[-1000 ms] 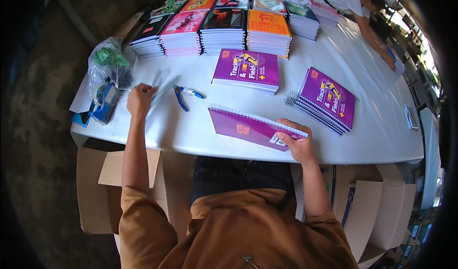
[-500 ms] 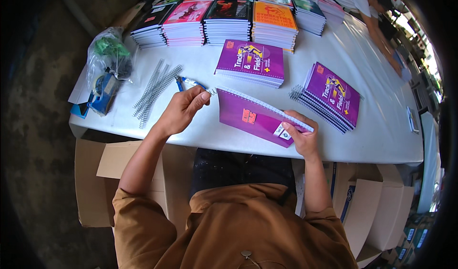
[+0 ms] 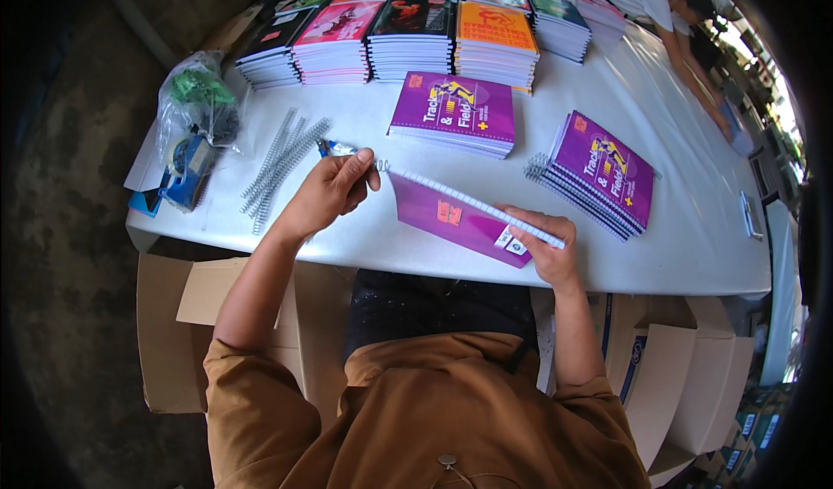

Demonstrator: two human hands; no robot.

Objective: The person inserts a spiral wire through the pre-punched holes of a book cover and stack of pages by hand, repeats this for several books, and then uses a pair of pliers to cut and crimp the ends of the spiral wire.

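My right hand (image 3: 548,242) grips a purple book (image 3: 451,224) by its right end, thumb on the cover. The book is tilted up, its pale punched edge uppermost. At its left corner, my left hand (image 3: 337,192) is closed in a pinch on a wire spiral coil (image 3: 382,166). A short run of loops shows between the fingers and the corner; how far the coil goes along the edge I cannot tell. Just behind my left hand lies a blue-handled tool (image 3: 326,147), partly hidden. Several loose spiral coils (image 3: 285,168) lie to its left.
Beyond the book sits a stack of purple books (image 3: 451,111); coil-bound ones (image 3: 603,172) are piled to the right. Taller book stacks (image 3: 412,42) line the far side. A tape dispenser (image 3: 191,172) and plastic bag (image 3: 200,94) stand left. Another person (image 3: 646,3) leans in at far right.
The book has tipped so its punched edge faces up more and its cover shows less. My left hand has turned, thumb now higher, still pinching the coil. My right hand has shifted slightly.
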